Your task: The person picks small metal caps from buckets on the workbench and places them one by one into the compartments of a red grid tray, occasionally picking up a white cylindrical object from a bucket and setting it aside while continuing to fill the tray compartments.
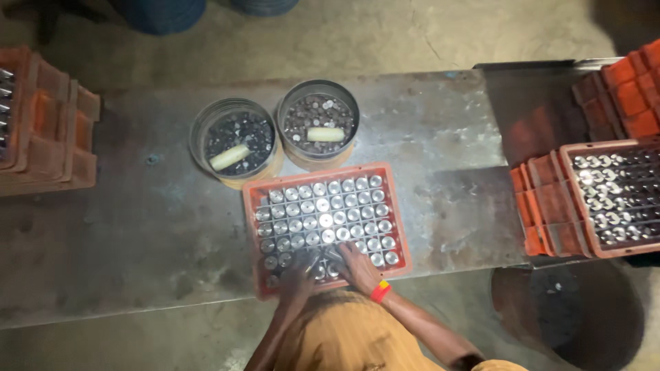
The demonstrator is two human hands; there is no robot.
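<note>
My left hand (pixel 300 273) and right hand (pixel 355 268) rest side by side on the near rows of the orange tray (pixel 396 206), fingers curled over the shiny metal cylinders (pixel 323 220) standing in its grid; whether they pinch any I cannot tell. Beyond the tray sit two round tins (pixel 317 128) of small parts.

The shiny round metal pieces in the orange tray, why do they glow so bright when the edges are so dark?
Head view: a light from above glares off the metal cylinder tops in the orange plastic grid tray; the picture's corners fall into shadow, and both hands, left and right, look dim and slightly blurred.
</note>
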